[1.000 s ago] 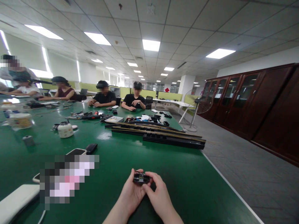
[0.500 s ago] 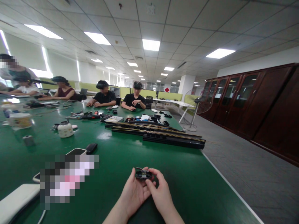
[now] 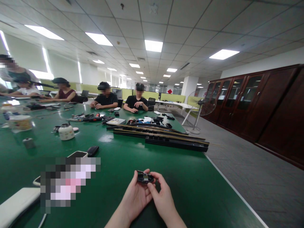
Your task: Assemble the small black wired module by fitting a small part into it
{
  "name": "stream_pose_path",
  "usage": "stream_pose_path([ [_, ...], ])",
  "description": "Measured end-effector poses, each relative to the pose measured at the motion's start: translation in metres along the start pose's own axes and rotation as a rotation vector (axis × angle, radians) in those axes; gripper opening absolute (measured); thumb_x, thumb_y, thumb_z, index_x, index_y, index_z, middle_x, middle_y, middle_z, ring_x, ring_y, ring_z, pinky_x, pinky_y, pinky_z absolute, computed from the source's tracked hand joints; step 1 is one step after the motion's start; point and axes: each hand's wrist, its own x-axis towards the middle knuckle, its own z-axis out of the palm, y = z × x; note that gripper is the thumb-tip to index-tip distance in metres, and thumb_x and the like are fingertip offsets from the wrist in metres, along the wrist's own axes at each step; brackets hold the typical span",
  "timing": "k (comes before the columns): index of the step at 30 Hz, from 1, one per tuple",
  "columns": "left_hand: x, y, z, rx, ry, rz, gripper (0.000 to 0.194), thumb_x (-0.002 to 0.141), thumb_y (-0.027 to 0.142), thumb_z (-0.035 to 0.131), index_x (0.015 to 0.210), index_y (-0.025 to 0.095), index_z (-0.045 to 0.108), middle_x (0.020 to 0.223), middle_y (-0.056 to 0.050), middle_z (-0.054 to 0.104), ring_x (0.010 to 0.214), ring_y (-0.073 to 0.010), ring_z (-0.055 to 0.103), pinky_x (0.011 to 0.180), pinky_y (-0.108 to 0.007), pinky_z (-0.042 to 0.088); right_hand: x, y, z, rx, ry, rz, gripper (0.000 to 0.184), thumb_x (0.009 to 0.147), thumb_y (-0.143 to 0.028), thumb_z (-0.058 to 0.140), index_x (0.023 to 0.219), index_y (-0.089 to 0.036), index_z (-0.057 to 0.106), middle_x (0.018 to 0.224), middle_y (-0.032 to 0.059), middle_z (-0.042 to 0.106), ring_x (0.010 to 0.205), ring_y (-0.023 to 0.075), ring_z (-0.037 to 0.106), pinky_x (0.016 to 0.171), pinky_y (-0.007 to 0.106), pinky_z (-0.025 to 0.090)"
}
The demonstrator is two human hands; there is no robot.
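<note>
Close in front of me, above the green table (image 3: 114, 177), a small black device (image 3: 145, 178) is held between both hands. Its upper side looks open, with what seems to be a circuit board showing inside; its exact kind is too small to make out. My left hand (image 3: 137, 193) cradles it from below and the left, thumb along its left end. The fingers and thumb of my right hand (image 3: 162, 191) close on its right end. The underside is hidden by my palm and fingers.
Long black bars with thin brass-coloured rods (image 3: 175, 144) lie ahead. To the left are a phone (image 3: 78, 154), a white slab-like object (image 3: 17, 205) with a cable, a white jar (image 3: 66, 132) and a grey cylinder (image 3: 28, 143). Several people sit at the far side. The table's edge (image 3: 232, 186) runs along the right.
The black device has tilted slightly in my hands, so more of its inside shows. My hands have stayed in nearly the same place.
</note>
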Motion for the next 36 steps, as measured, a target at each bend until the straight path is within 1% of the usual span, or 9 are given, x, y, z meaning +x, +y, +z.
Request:
stream_pose_path([
  [4, -0.0003, -0.0007, 0.0012, 0.014, 0.005, 0.003, 0.031, 0.078, 0.043, 0.044, 0.1, 0.023, 0.052, 0.081, -0.006, 0.063, 0.07, -0.0151, 0.061, 0.067, -0.028, 0.042, 0.0002, -0.0003, -0.0004, -0.016, 0.002, 0.01, 0.028, 0.07, -0.02, 0.054, 0.099, -0.022, 0.058, 0.098, 0.0046, 0.063, 0.092, 0.0198, 0.057, 0.084, 0.032, 0.044],
  [10, 0.0014, -0.0014, 0.0007, 0.024, 0.024, 0.02, 0.031, 0.079, 0.044, 0.043, 0.101, 0.023, 0.052, 0.08, -0.006, 0.063, 0.07, -0.0155, 0.061, 0.064, -0.027, 0.042, 0.0015, 0.0047, 0.0007, -0.023, 0.045, -0.045, 0.028, 0.069, -0.021, 0.056, 0.096, -0.021, 0.06, 0.095, 0.0053, 0.065, 0.088, 0.0199, 0.059, 0.08, 0.032, 0.045],
  [19, 0.0046, -0.0023, -0.0044, 0.045, 0.04, 0.042, 0.03, 0.079, 0.042, 0.043, 0.102, 0.024, 0.051, 0.084, -0.005, 0.064, 0.072, -0.0159, 0.061, 0.066, -0.028, 0.042, 0.0011, 0.0033, 0.0003, -0.042, -0.005, -0.016, 0.028, 0.069, -0.018, 0.055, 0.096, -0.021, 0.059, 0.098, 0.0049, 0.064, 0.091, 0.0199, 0.058, 0.083, 0.032, 0.044],
  [25, 0.0041, -0.0022, -0.0038, 0.061, 0.051, 0.042, 0.03, 0.079, 0.042, 0.044, 0.103, 0.024, 0.049, 0.084, -0.006, 0.064, 0.072, -0.0157, 0.061, 0.066, -0.027, 0.042, 0.001, -0.0001, -0.0003, -0.032, -0.013, -0.039, 0.027, 0.07, -0.016, 0.053, 0.096, -0.021, 0.058, 0.096, 0.0047, 0.064, 0.089, 0.0199, 0.058, 0.082, 0.032, 0.044],
  [29, 0.0051, -0.0026, -0.0043, 0.076, 0.059, 0.038, 0.031, 0.078, 0.042, 0.046, 0.102, 0.023, 0.049, 0.084, -0.005, 0.064, 0.072, -0.0157, 0.061, 0.066, -0.027, 0.042, 0.0009, 0.0009, -0.0002, -0.038, -0.02, -0.063, 0.028, 0.069, -0.015, 0.053, 0.096, -0.021, 0.058, 0.102, 0.0055, 0.061, 0.097, 0.0204, 0.055, 0.086, 0.033, 0.042],
  [32, 0.0062, -0.0032, -0.0052, 0.099, 0.058, 0.017, 0.032, 0.077, 0.043, 0.047, 0.102, 0.023, 0.049, 0.083, -0.004, 0.064, 0.065, -0.014, 0.06, 0.065, -0.026, 0.041, 0.0013, 0.0033, 0.0006, -0.044, -0.016, -0.068, 0.026, 0.068, -0.013, 0.054, 0.092, -0.021, 0.059, 0.106, 0.0059, 0.059, 0.103, 0.0201, 0.052, 0.091, 0.034, 0.038],
  [36, 0.0065, -0.0035, -0.0046, 0.115, 0.065, 0.003, 0.034, 0.076, 0.046, 0.046, 0.102, 0.024, 0.049, 0.079, -0.003, 0.064, 0.061, -0.0134, 0.059, 0.063, -0.025, 0.041, 0.0023, 0.0054, 0.0012, -0.058, -0.034, -0.041, 0.022, 0.066, -0.012, 0.056, 0.086, -0.021, 0.062, 0.105, 0.0061, 0.059, 0.101, 0.0203, 0.052, 0.091, 0.034, 0.038],
])
